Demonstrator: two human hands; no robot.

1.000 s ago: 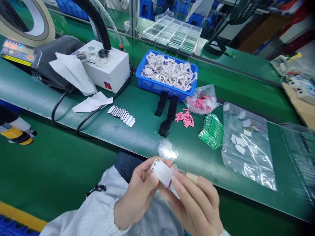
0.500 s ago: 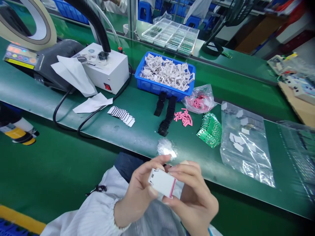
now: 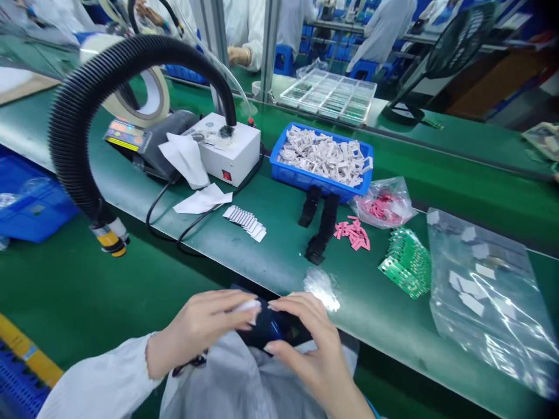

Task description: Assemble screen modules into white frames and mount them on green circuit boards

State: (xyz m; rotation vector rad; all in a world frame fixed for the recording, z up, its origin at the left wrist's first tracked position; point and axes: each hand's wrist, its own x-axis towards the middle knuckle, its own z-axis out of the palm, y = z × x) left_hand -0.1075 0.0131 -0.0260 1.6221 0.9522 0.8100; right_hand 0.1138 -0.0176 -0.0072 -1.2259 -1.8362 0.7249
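The left hand [image 3: 201,331] pinches a white piece [image 3: 250,309] in its fingertips; the right hand [image 3: 308,337] curves over a dark object [image 3: 273,326], its grip unclear. Below the blue bin [image 3: 279,166] lie two black stacks [image 3: 310,206], one pink pile [image 3: 351,233], one green circuit-board stack [image 3: 406,270] and one clear bag [image 3: 480,326].

left hand [image 3: 203,333] pinching a white piece [image 3: 250,309], right hand [image 3: 312,340] resting on a dark object [image 3: 273,327]
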